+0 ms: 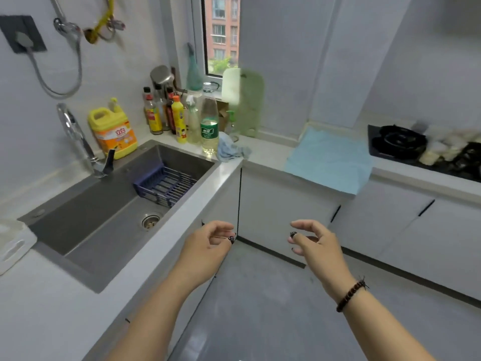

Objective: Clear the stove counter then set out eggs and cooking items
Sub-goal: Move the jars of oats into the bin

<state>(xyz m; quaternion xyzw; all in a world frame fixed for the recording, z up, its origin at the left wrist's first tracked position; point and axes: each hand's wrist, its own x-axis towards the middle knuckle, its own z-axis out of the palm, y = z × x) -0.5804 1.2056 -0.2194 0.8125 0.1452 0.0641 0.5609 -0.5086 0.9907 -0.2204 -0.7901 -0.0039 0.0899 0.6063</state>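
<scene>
Both hands (263,239) hang loosely curled, holding nothing, well short of the stove (398,142).

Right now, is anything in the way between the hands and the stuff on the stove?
Nothing solid. Both the left hand and right hand hang empty over the floor, in front of the cabinets. The pale items lie on the stove at far right. The blue cloth lies flat on the counter between.
</scene>
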